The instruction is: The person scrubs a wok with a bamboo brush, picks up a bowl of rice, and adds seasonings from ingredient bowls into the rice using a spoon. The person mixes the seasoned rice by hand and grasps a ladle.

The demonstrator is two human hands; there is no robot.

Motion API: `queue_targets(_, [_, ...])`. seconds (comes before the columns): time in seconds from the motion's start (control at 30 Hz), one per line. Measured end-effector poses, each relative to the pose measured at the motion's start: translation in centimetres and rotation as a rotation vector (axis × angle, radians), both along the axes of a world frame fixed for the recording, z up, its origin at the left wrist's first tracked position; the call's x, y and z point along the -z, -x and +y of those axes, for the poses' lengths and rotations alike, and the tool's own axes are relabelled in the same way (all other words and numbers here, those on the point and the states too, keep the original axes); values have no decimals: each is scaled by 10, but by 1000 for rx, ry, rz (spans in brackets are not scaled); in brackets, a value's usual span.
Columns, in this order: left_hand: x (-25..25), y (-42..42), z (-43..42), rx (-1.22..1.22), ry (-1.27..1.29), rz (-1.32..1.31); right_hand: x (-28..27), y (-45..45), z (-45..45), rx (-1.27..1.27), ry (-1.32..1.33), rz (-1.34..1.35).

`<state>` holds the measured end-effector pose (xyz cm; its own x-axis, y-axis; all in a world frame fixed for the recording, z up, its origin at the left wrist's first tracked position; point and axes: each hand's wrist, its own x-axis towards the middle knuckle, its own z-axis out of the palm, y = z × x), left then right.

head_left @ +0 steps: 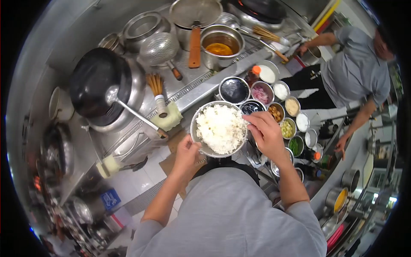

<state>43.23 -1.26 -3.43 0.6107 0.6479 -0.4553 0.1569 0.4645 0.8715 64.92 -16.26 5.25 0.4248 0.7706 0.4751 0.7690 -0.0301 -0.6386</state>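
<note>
A round metal bowl [195,136] heaped with white cooked rice [220,128] is in front of my body. My left hand [187,152] is closed on the bowl's left rim, thumb on the edge. My right hand [266,132] is at the right rim with its fingers pinched together, the fingertips against the edge of the rice. Whether they grip the rim or some rice is hidden. Beside my right hand are metal containers of brown chunks [275,112], pale green chopped pieces [288,128] and chopped greens [295,145].
Left, a black wok [100,85] sits on the range with a ladle [128,107] across it. A bamboo brush [156,88], a skimmer [159,49] and a pot of orange-brown liquid [220,48] are on the steel counter. Another person [355,64] stands at the right.
</note>
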Motion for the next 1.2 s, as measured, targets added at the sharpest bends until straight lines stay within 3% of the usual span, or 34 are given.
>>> queue_targets(0.1, [-3,12,24,-2,-122,-2,-20,-22,39,-377,167,-59])
queue_targets(0.23, [-13,25,44,-50,-89,27,-39,-35,96,-731,229,-178])
queue_targets(0.47, [-40,38,59,-143,-80,29,-61,-37,167,-1119,209,-375])
queue_targets(0.7, [-76,49,77,-192,-54,50,-69,-19,207,-1178,201,-374])
queue_targets(1.2, [-64,114,161,-142,-66,40,-56,51,291,-1202,284,-247])
